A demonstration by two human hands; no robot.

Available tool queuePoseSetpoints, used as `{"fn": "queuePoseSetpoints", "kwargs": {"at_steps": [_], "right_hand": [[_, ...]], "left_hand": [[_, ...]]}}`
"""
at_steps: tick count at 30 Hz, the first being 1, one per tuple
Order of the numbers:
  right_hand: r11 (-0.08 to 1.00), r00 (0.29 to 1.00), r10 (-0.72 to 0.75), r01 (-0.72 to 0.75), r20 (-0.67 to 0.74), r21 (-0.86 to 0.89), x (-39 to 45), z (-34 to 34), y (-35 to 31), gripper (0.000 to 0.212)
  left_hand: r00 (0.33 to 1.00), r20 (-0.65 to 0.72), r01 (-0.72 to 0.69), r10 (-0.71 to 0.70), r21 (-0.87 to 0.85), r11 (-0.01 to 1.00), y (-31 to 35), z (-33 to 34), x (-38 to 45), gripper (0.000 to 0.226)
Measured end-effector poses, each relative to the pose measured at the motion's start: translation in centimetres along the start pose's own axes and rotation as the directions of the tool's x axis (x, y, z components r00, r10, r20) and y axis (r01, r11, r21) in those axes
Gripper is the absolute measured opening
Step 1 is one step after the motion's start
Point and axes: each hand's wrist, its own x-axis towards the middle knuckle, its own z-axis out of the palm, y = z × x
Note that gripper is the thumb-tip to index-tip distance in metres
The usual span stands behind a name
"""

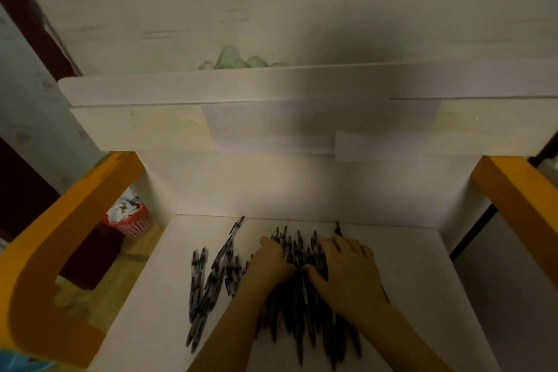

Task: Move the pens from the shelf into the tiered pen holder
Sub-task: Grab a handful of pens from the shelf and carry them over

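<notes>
Many dark pens point(302, 320) lie in a heap on the white shelf board point(422, 296). A smaller loose group of pens point(208, 287) lies to the left of the heap. My left hand point(273, 261) rests palm down on the left side of the heap, fingers curled around pens. My right hand point(347, 269) lies on the right side of the heap, fingers spread over the pens, thumb tucked toward the left hand. Whether either hand has lifted pens is unclear. No tiered pen holder is in view.
Orange side frames stand at the left point(45, 266) and right point(519, 190) of the shelf. A white upper shelf point(241, 90) juts out above. A red basket point(133, 220) with white items sits on the floor at the left.
</notes>
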Motion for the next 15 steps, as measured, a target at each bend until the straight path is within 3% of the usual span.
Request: {"fn": "queuePoseSetpoints", "kwargs": {"at_steps": [15], "right_hand": [[0.999,0.999,0.042,-0.042,-0.024,-0.003,0.1,0.7,-0.1,0.069]], "left_hand": [[0.987,-0.093,-0.109,0.128,0.180,0.978,-1.0,-1.3,0.2,0.033]]}}
